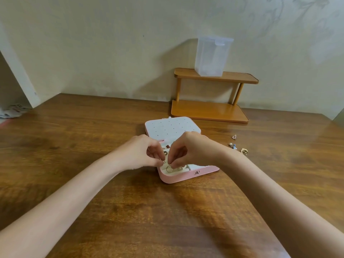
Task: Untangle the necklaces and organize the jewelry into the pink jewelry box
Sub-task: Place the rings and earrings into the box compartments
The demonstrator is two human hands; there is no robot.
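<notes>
Forearms: two bare forearms are reaching in from the bottom edge, nearest the camera, and meeting over the pink jewelry box (188, 176).
Left hand: the left hand (141, 152) is curling its fingers and pinching a small metal ring (163, 162) between thumb and fingertip, just above the box's front compartments.
Right hand: the right hand (188, 148) is curling too, its thumb and forefinger pinching something small right beside the left hand's ring; what it is pinching is too small to tell.
Pink jewelry box: it is lying open near the middle of the wooden table (93, 146), its white lid panel (172, 128) dotted with small holes and lying back behind the hands.
Inside the box: a gold ring (169, 168) is sitting in the white front slots, just under the right fingertips; a few darker pieces are showing farther back between the hands, unclear in detail.
Loose jewelry: small pieces (237, 146) are lying on the table to the right of the box, apart from it.
Wooden shelf: a two-tier wooden shelf (210, 110) is standing behind the box against the wall.
Plastic container: a translucent plastic container (213, 55) is standing on the shelf's top tier.
</notes>
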